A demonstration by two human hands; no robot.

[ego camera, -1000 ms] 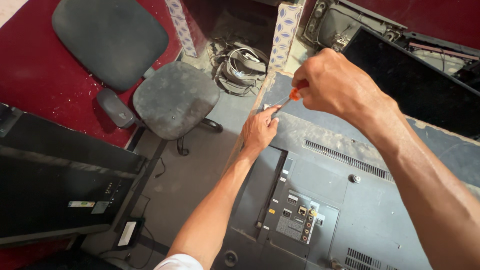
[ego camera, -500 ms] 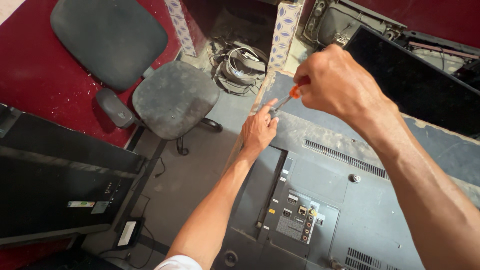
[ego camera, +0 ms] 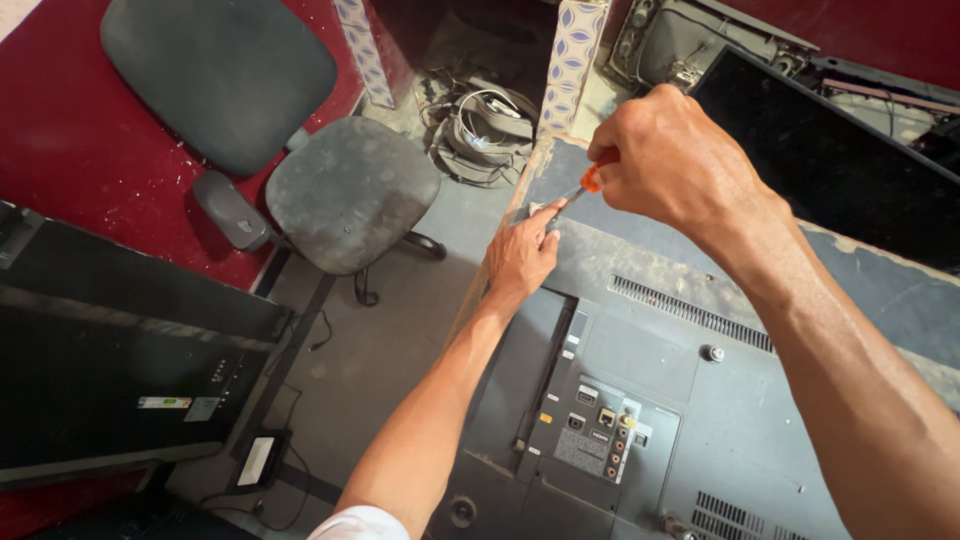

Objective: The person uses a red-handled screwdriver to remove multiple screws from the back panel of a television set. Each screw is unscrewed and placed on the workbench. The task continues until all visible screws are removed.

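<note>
Presently my right hand [ego camera: 672, 160] grips an orange-handled screwdriver [ego camera: 580, 188]; my left hand [ego camera: 522, 250], fingers narrow, steadies its tip on the television back panel [ego camera: 720, 430], upper centre. Slippage risks gouging fingers.

Right hand [ego camera: 672, 160] — slightly lower, nearer

Single head view, steep downward, close above dusty grey flat-panel television back [ego camera: 700, 400]; far corner probably cropped.

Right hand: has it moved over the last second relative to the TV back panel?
No. The right hand still grips the orange-handled screwdriver at the same corner of the TV, tip beside the left hand; any apparent shift matches camera motion.
</note>
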